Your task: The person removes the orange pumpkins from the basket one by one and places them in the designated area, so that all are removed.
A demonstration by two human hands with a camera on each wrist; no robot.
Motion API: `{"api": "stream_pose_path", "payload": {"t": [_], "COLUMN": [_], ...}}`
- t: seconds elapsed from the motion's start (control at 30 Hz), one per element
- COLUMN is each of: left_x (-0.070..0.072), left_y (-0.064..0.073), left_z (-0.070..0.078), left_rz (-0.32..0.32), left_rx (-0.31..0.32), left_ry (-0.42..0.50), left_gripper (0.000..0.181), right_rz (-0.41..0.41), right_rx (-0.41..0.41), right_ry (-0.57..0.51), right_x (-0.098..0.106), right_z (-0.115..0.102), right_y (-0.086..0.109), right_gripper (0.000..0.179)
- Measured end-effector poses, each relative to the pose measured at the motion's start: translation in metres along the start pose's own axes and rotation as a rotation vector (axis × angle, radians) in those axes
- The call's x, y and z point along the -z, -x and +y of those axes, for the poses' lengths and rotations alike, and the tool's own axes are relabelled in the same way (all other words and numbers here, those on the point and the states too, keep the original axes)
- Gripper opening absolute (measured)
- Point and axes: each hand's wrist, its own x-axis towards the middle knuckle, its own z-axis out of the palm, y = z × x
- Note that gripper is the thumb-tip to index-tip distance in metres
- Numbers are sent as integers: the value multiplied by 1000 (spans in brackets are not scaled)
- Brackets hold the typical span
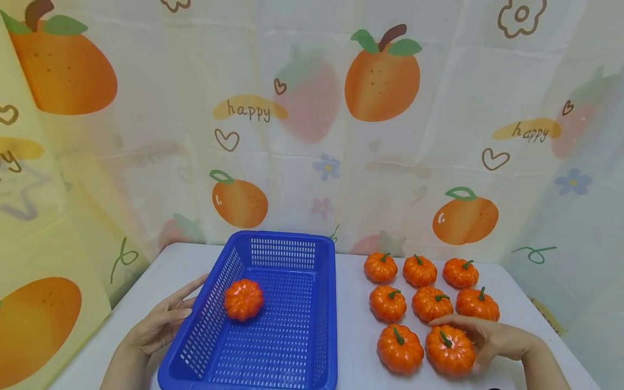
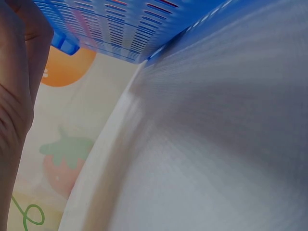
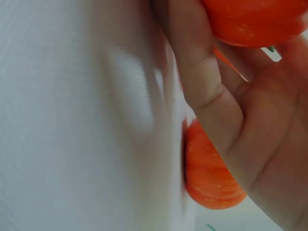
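A blue plastic basket (image 1: 324, 319) with slotted walls stands on the white table, one small orange pumpkin (image 1: 244, 299) lying inside toward its left. Along the basket's left wall is my left hand (image 1: 158, 325), fingers extended and fingertips right at the rim. My right hand (image 1: 502, 338) curves round the right-hand pumpkin (image 1: 449, 351) of the front row, fingers behind it and thumb on the near side. In the right wrist view that pumpkin (image 3: 260, 21) sits between the fingers and palm, with another pumpkin (image 3: 211, 168) beyond the hand.
Several more pumpkins with green stems stand in rows right of the basket, among them a front one (image 1: 401, 349) beside the gripped pumpkin and a middle one (image 1: 432, 304) just behind. A fruit-printed curtain (image 1: 312, 162) hangs along the table's back and left.
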Motion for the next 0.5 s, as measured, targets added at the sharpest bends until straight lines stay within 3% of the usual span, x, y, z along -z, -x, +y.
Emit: {"api": "stream_pose_path", "payload": {"t": [0.5], "left_x": [-1], "left_y": [1], "left_z": [0], "left_rz": [17], "left_rx": [4], "left_ry": [-2], "left_gripper": [72], "right_rz": [58], "right_rx": [-76], "right_ry": [73], "right_x": [1], "right_z": [-2], "right_y": [8], "right_gripper": [82]}}
